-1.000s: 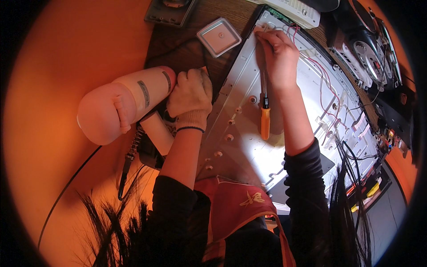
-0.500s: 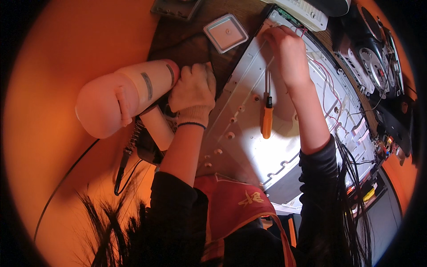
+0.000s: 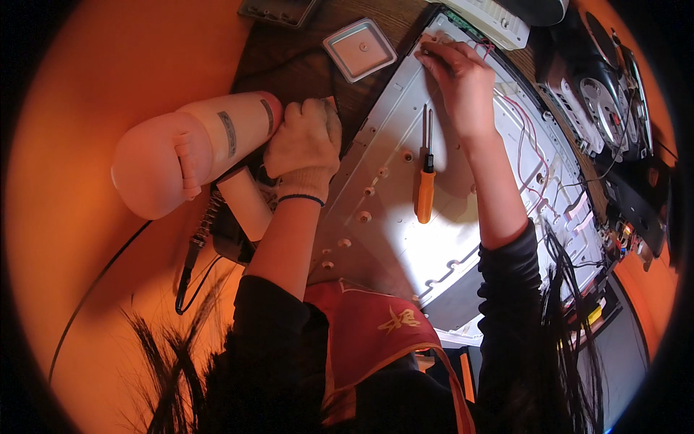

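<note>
Curled, with its fingers folded under, the left grip (image 3: 303, 137) in a pale knitted glove sits just beside the left edge of a large metal panel (image 3: 394, 108) — whether it holds anything, I cannot tell. Over the panel's far left corner, the right grip (image 3: 466, 90) has thumb and fingertips close together; anything pinched between them is too small to make out. Around them, from the left, a pale cylinder (image 3: 228, 134) with a domed end lies tilted near the gloved knuckles, above a coiled spring holder (image 3: 204, 220). Next comes a square metal dish (image 3: 347, 58) on the dark wooden worktop (image 3: 289, 69). A screwdriver (image 3: 424, 195) with an orange handle lies on the panel — shaft pointing away from the person — and thin reddish wires (image 3: 522, 119) run farther right.
</note>
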### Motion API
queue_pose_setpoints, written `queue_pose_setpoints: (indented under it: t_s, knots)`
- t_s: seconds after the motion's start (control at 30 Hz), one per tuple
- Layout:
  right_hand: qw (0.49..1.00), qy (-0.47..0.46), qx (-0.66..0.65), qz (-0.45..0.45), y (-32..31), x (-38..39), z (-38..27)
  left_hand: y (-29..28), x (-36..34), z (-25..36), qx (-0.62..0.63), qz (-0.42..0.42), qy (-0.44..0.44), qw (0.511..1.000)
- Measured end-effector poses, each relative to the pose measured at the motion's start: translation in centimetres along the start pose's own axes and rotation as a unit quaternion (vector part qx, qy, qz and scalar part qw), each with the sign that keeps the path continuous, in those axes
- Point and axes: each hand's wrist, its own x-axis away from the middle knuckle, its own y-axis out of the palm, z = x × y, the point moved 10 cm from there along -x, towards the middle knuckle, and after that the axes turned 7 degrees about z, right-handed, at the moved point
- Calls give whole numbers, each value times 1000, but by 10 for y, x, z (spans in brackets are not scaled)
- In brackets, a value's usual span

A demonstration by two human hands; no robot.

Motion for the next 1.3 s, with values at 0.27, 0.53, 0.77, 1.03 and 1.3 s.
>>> queue_pose_setpoints:
  t_s: [0.27, 0.53, 0.77, 1.03, 1.3]
  knots:
    - [999, 1, -51, 17, -4, 1, 1, -1, 1, 0, -4, 16, 6, 1000]
    - [1000, -2, 9, 17, -3, 0, -2, 0, -2, -1, 3, -11, -17, 1000]
    - [999, -12, -15, 28, 4, -1, -1, 11, -1, -6, 19, -67, -61, 996]
    - [999, -10, -8, 32, 8, 7, 1, 12, 1, -7, 27, -84, -81, 993]
    - [998, -22, 0, 67, 5, 14, 0, 4, -1, 3, 48, -72, -62, 994]
